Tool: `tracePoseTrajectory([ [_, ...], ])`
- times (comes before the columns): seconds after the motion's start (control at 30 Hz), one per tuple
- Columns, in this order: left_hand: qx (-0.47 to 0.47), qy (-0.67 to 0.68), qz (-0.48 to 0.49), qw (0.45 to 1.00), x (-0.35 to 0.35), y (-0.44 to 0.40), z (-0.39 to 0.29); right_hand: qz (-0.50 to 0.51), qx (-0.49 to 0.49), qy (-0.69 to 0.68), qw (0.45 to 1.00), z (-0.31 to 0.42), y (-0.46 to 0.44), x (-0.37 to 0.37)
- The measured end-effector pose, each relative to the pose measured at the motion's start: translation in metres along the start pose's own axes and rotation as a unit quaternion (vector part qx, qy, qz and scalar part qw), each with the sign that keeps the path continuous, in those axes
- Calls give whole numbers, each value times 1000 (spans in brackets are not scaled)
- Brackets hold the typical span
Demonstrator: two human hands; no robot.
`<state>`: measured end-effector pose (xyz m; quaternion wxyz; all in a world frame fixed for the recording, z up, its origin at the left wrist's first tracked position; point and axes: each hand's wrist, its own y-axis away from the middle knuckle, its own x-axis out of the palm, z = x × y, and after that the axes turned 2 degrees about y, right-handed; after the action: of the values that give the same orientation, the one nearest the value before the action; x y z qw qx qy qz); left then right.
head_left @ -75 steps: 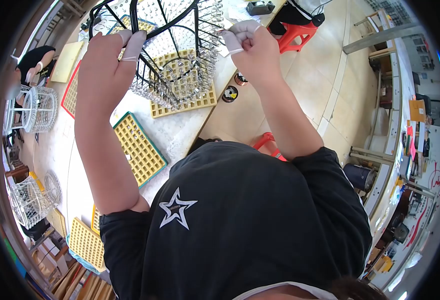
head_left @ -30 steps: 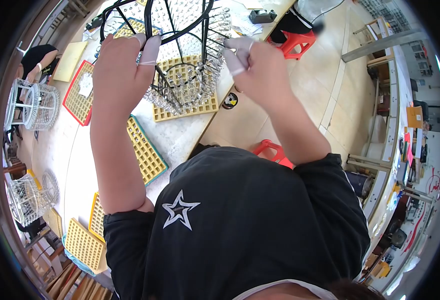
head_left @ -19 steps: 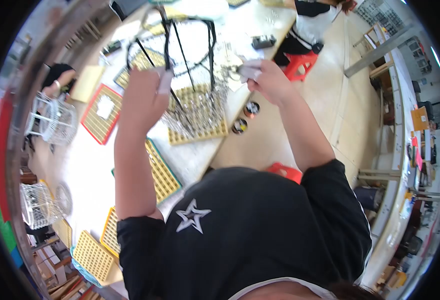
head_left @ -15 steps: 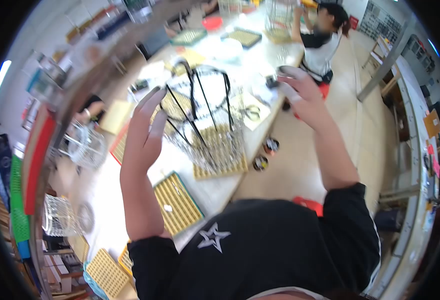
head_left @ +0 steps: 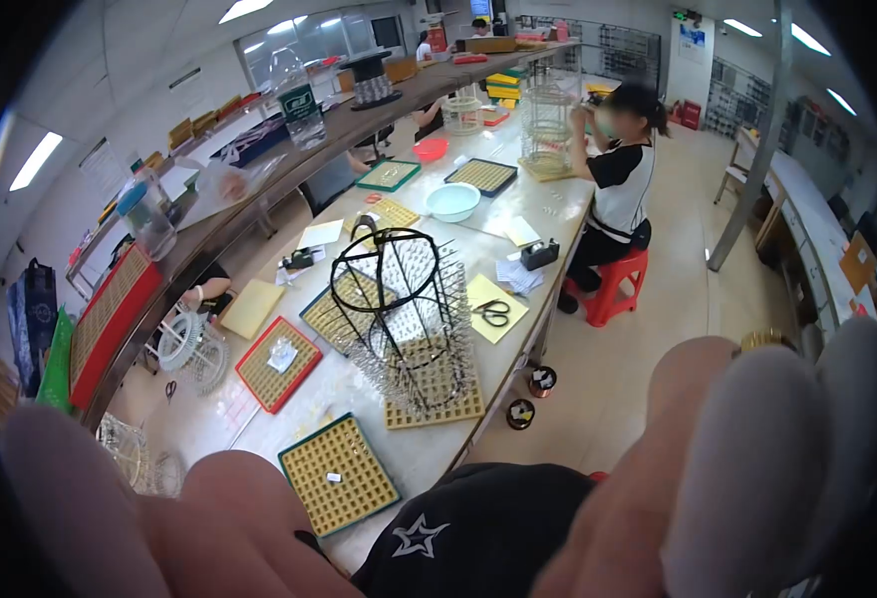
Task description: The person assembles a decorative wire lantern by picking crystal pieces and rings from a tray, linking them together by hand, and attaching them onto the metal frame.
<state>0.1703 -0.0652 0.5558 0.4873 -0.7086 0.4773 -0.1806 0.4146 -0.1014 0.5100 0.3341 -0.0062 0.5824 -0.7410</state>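
Observation:
Both my hands are raised close to the camera, large and blurred. My left hand (head_left: pixel 229 518) fills the lower left, fingers stretched up and apart, with nothing visible in them. On the lower right is my right hand (head_left: pixel 648 478), with pale-covered fingertips, a gold ring (head_left: pixel 762 340) and fingers spread; it holds nothing I can see. Beyond them a black wire frame (head_left: pixel 386 301), round and ringed with many small silvery pieces, stands on a yellow gridded tray (head_left: pixel 463 411). Neither hand touches it. Nearer me lies a green-edged gridded tray (head_left: pixel 334 453) with a small white piece (head_left: pixel 334 477).
A red-edged tray (head_left: pixel 259 384), scissors (head_left: pixel 495 314) on yellow paper, a black tape dispenser (head_left: pixel 540 255) and a pale blue bowl (head_left: pixel 453 203) lie on the table. A co-worker (head_left: pixel 618 189) sits on a red stool (head_left: pixel 620 284). Wire spools (head_left: pixel 520 414) are on the floor.
My hands have come up and back from either side of the black wire frame to close by the camera. The view has tilted up, showing more of the room.

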Motion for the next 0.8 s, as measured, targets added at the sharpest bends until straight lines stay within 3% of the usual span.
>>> tracePoseTrajectory([
  [0.17, 3, 134, 6, 991, 15, 45, -16, -17, 19, 12, 1000, 26, 19, -1],
  [0.53, -92, 350, -8, 932, 39, 13, -4, -113, -15, -42, 993, 26, 48, 43],
  [0.8, -52, 462, -18, 885, 21, 31, -24, -68, -39, -67, 995, 20, 35, 36],
])
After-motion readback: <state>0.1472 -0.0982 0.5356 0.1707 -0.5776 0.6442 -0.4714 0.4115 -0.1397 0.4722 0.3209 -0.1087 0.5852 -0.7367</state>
